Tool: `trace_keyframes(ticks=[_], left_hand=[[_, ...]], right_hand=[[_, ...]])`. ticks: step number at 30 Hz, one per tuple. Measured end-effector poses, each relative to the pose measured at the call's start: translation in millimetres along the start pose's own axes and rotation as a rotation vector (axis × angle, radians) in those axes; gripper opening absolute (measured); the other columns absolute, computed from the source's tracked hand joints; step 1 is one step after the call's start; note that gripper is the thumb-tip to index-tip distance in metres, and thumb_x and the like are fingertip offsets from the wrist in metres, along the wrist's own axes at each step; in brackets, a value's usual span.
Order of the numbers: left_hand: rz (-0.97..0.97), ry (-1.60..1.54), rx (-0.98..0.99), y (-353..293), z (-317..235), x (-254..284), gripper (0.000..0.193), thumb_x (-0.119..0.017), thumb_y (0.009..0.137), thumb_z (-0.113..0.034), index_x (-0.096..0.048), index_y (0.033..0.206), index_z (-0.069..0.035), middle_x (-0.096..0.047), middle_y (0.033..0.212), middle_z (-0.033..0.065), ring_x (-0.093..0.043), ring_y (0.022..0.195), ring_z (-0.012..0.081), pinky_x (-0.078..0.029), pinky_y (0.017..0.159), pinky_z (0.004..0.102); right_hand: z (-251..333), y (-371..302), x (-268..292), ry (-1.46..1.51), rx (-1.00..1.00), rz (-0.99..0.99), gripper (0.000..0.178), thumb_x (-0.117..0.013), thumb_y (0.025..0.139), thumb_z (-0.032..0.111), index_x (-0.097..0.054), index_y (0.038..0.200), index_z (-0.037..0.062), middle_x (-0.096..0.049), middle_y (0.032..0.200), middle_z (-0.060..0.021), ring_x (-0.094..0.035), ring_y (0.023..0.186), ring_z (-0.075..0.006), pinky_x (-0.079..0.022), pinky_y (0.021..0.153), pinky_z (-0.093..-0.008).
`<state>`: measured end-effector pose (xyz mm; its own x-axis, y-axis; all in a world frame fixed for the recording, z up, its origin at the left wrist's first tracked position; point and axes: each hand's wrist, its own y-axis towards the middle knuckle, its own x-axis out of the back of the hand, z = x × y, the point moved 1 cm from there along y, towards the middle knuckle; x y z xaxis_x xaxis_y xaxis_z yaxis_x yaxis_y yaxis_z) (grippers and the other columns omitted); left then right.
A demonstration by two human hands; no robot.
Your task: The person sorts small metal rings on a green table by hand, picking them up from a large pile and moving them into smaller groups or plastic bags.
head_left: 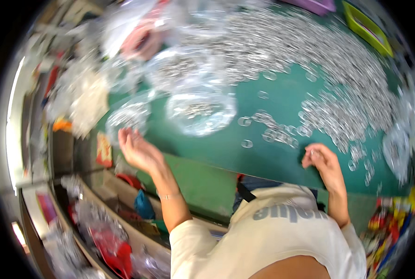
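My left hand (141, 151) is held palm up at the table's left edge, its fingers stretched out and nothing seen in it. Just beyond its fingertips lies a small clear plastic bag (130, 114) with something silvery inside. Over the near edge of the green table (207, 151), my right hand (323, 162) is closed, thumb and fingers curled together; what they hold, if anything, is too small to make out. Past it lie small silvery rings (279, 132) in a loose cluster, and a larger heap of rings (333, 116). Motion blurs the picture.
A round clear bag (200, 111) holds more silvery pieces. A wide spread of rings (282, 42) covers the far table. A green tray (368, 28) and a purple tray (317, 5) stand at the back right. Cardboard boxes (95, 195) with plastic bags sit lower left.
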<state>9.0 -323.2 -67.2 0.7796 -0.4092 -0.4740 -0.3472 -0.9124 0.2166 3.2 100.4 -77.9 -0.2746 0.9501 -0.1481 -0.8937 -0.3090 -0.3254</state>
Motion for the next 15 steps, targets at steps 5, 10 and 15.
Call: trace_keyframes(ticks=[5, 10, 15], left_hand=[[0.661, 0.426, -0.103, -138, -4, -45, 0.014, -0.049, 0.087, -0.001, -0.056, 0.097, 0.004, -0.057, 0.090, 0.0094, -0.054, 0.079, 0.0156, -0.044, 0.068, 0.0255], [1.424, 0.650, -0.015, -220, 17, -97, 0.037, -0.063, 0.078, -0.005, -0.054, 0.114, -0.004, -0.051, 0.117, 0.0155, -0.048, 0.108, 0.0329, -0.040, 0.089, 0.0402], [1.656, 0.831, -0.491, -243, 29, -133, 0.054, -0.065, 0.076, -0.010, -0.044, 0.127, -0.010, -0.034, 0.136, 0.0129, -0.031, 0.124, 0.0377, -0.032, 0.095, 0.0542]], right_hand=[[7, 1, 39, -0.706, 0.286, -0.358, 0.010, -0.063, 0.080, 0.005, -0.061, 0.089, 0.0022, -0.050, 0.072, -0.0031, -0.048, 0.063, -0.0091, -0.039, 0.055, -0.0225], [6, 27, 25, -1.126, 0.599, -0.462, 0.021, -0.067, 0.072, 0.006, -0.060, 0.092, 0.0038, -0.050, 0.084, -0.0093, -0.052, 0.075, -0.0257, -0.041, 0.067, -0.0348], [5, 33, 33, -1.253, 0.607, -0.413, 0.013, -0.065, 0.073, 0.006, -0.059, 0.084, 0.0039, -0.050, 0.082, -0.0087, -0.051, 0.077, -0.0255, -0.037, 0.068, -0.0355]])
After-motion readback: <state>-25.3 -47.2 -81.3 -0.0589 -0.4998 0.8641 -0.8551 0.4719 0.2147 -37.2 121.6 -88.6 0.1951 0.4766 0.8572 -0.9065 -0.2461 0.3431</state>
